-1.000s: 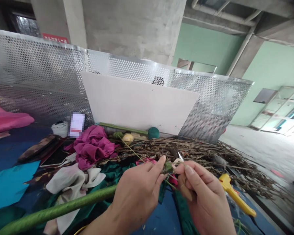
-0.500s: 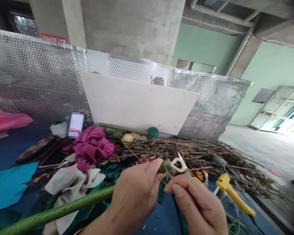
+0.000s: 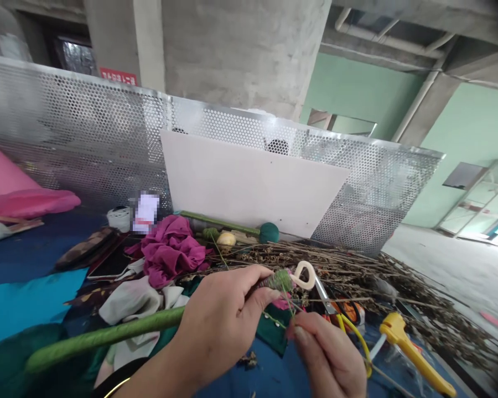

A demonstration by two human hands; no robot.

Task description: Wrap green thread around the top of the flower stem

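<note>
My left hand (image 3: 226, 318) is closed round a long stick wrapped in green thread (image 3: 116, 334). The stick slants across the view, its rear end at the lower left. At its front end, a band of green winding (image 3: 281, 281) shows past my thumb, and a cream loop (image 3: 314, 275) sticks out beyond it. A thin green thread (image 3: 288, 298) runs down from this band to my right hand (image 3: 332, 356), whose thumb and forefinger pinch it. Scissors (image 3: 324, 296) lie just behind, partly covered.
Dried stalks (image 3: 369, 276) spread across the back and right. A yellow glue gun (image 3: 406, 342) lies at right. Magenta cloth (image 3: 170, 251), pale cloth (image 3: 126, 304) and a teal yarn ball (image 3: 269, 232) sit behind my hands. A white board (image 3: 253, 185) leans on a perforated metal screen (image 3: 108, 116).
The view has turned a little to the left. My right hand has moved lower, away from the winding, with the thread still pinched. My left hand keeps its hold on the stick.
</note>
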